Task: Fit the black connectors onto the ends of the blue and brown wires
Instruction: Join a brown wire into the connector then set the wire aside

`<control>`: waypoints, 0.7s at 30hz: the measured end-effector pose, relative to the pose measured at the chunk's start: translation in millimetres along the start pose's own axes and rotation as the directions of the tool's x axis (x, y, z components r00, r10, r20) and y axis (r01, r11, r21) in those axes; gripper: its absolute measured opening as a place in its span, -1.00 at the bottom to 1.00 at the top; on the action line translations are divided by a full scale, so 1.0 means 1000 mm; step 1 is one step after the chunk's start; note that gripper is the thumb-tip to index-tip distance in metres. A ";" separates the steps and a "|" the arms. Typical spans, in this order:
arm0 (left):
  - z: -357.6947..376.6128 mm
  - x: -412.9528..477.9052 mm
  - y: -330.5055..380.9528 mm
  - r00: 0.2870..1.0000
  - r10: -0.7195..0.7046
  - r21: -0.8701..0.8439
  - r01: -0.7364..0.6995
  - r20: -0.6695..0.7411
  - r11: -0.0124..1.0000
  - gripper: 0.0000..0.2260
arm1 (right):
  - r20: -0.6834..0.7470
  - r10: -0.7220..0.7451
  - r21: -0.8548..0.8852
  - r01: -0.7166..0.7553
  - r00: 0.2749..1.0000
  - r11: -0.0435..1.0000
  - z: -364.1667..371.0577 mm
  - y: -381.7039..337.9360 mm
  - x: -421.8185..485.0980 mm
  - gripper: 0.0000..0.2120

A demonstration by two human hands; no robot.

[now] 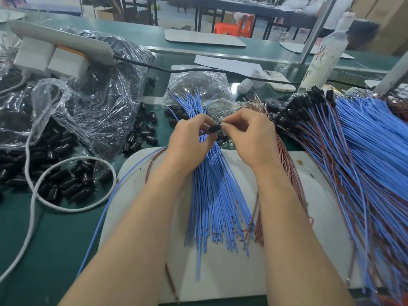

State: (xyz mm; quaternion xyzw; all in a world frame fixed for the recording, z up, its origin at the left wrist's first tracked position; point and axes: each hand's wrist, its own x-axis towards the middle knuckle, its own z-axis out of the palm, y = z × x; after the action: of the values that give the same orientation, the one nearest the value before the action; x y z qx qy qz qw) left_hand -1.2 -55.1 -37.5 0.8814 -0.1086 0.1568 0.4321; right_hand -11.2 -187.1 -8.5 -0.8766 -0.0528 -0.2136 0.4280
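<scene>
Nearest me lies a white rounded board on the green table top. A loose sheaf of thin blue wires is spread across it, with a thinner bunch of brown wires just to its right. Above the sheaf my left hand curls its fingers round a small black plastic connector. My right hand meets it there, thumb and forefinger pinched narrow at the connector's end; I cannot tell what they hold. Left of the board, short black cylindrical connectors lie scattered inside a loop of white cable. To the right fans a big heap of blue and brown wires already capped in black. Farther off are a crumpled clear plastic bag and a white phone.
</scene>
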 end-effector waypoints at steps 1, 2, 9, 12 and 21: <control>-0.001 0.000 0.000 1.000 0.004 -0.020 -0.003 0.023 1.000 -0.86 | 0.018 0.025 0.031 -0.026 1.000 0.999 -0.001 0.004 0.001 -0.95; -0.002 0.000 0.001 0.999 0.014 -0.031 -0.012 0.037 0.999 -0.86 | 0.040 0.050 0.065 -0.053 0.998 0.996 -0.001 0.007 0.002 -0.94; -0.007 -0.002 0.003 0.995 0.062 -0.029 -0.060 0.083 0.998 -0.90 | 0.163 0.108 0.219 -0.143 0.981 0.965 -0.006 0.017 0.004 -0.82; -0.006 -0.002 0.004 0.993 0.077 0.004 -0.078 0.089 0.997 -0.90 | 0.181 0.091 0.195 -0.126 0.979 0.973 -0.009 0.018 0.004 -0.80; -0.005 -0.002 0.003 0.991 0.070 0.072 -0.078 0.113 0.994 -0.88 | 0.171 0.084 0.098 -0.102 0.982 0.990 -0.009 0.019 0.003 -0.85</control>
State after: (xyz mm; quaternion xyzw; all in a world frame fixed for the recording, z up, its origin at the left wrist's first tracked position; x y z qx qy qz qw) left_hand -4.5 -52.6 -32.9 0.9000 -0.1586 0.1280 0.3852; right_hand -6.4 -206.4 -16.1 -0.8689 -0.0586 -0.1165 0.4774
